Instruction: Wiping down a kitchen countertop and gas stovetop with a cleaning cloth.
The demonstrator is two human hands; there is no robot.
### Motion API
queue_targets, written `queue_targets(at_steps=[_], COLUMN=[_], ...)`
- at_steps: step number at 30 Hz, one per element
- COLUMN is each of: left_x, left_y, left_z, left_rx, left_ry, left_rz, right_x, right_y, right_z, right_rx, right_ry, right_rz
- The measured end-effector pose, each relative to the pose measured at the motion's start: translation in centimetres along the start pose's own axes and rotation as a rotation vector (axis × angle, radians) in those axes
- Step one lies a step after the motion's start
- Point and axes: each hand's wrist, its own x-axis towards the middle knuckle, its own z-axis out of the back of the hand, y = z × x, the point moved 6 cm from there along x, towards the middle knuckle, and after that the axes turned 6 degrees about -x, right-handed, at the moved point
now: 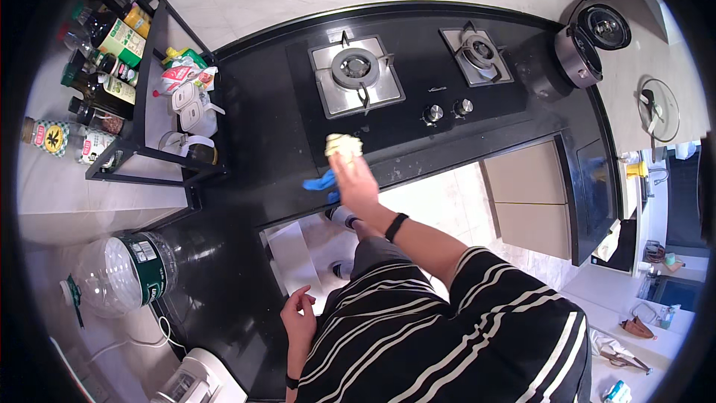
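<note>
My right hand point(357, 187) reaches over the front of the black countertop point(263, 123) and grips a crumpled pale yellow cloth point(344, 146). The cloth presses on the front left part of the black glass gas hob point(391, 129), in front of the left burner point(355, 69). Bright blue soft material point(320, 181) shows beside and under that hand; whether it joins the cloth cannot be told. My left hand point(300, 313) hangs low by my body near the counter's edge, its fingers loosely bent and holding nothing.
A black rack point(140, 123) with bottles and seasoning containers stands at the left. Below it are a large clear water bottle point(120, 274) and a white appliance point(201, 378). To the right are a second burner point(478, 50), two knobs point(433, 114) and a dark cooker point(579, 56).
</note>
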Motion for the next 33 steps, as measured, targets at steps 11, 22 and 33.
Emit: queue_targets(at_steps=[11,22,33], left_x=[-0.6,0.6,1.1], left_y=[2.0,1.1,1.3], left_z=[1.3,0.9,2.1], left_rx=[-0.096,-0.097,-0.172], left_ry=[-0.079,-0.049,-0.168], left_rz=[0.040,0.058,0.100], right_x=[4.4,5.7,6.6], right_y=[-8.6,-8.5,5.4], right_z=[-0.4,-0.6,0.4], right_rx=[0.324,0.291,0.294], right_ry=[-0.173,-0.195,0.066], right_rz=[-0.487,-0.155,0.169])
